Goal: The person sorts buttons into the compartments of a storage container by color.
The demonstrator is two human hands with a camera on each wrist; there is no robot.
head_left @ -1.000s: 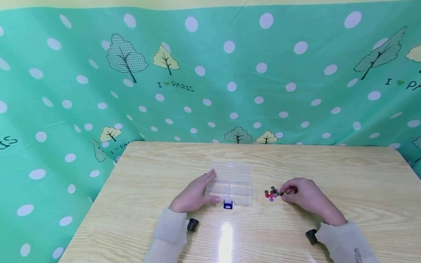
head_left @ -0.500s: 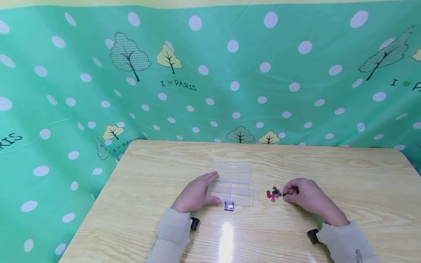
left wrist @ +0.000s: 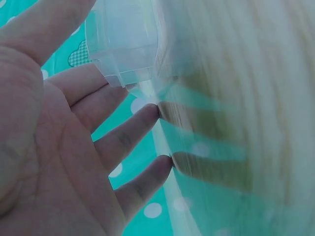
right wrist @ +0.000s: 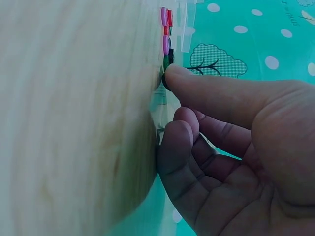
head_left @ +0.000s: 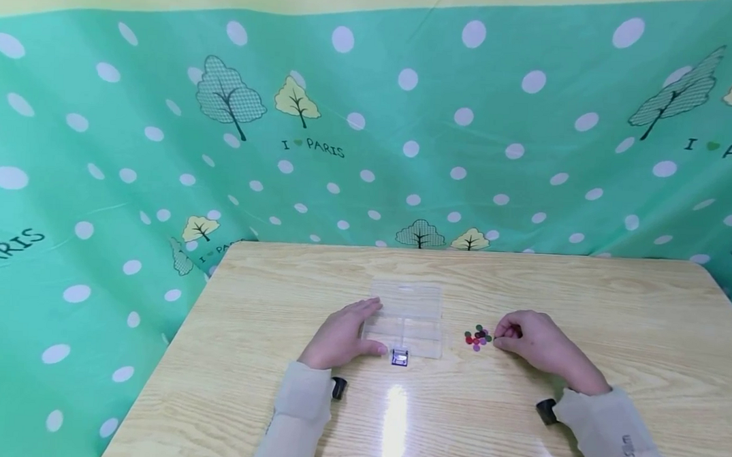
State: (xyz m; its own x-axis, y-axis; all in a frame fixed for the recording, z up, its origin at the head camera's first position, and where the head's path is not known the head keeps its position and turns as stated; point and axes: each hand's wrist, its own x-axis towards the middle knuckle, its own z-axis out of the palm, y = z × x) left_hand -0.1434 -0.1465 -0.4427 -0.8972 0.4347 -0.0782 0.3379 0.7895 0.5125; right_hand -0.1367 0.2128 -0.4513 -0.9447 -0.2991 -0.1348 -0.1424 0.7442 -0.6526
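A clear plastic box (head_left: 421, 332) with its lid folded back lies on the table. My left hand (head_left: 341, 335) rests around the box's left side, thumb at the front corner and straight fingers along the side. In the left wrist view, fingertips (left wrist: 151, 112) touch the tabletop beside the box wall. To the right lies a small cluster of red, green, purple and black buttons (head_left: 477, 341). My right hand (head_left: 531, 338) pinches a dark button (right wrist: 166, 82) at the cluster's right edge, thumb on it, other fingers curled. The index fingertip is mostly hidden behind the thumb in the right wrist view.
A small blue-and-clear piece (head_left: 400, 357) sits just in front of the box, close to my left thumb. The wood-grain table (head_left: 265, 279) reaches back to a green dotted cloth (head_left: 318, 206). Black wrist devices (head_left: 546, 411) are strapped by the sleeves.
The whole view shifts slightly, moving things a little to the right. My right fingertips draw slightly away from the cluster with the dark button. My left hand stays at the box.
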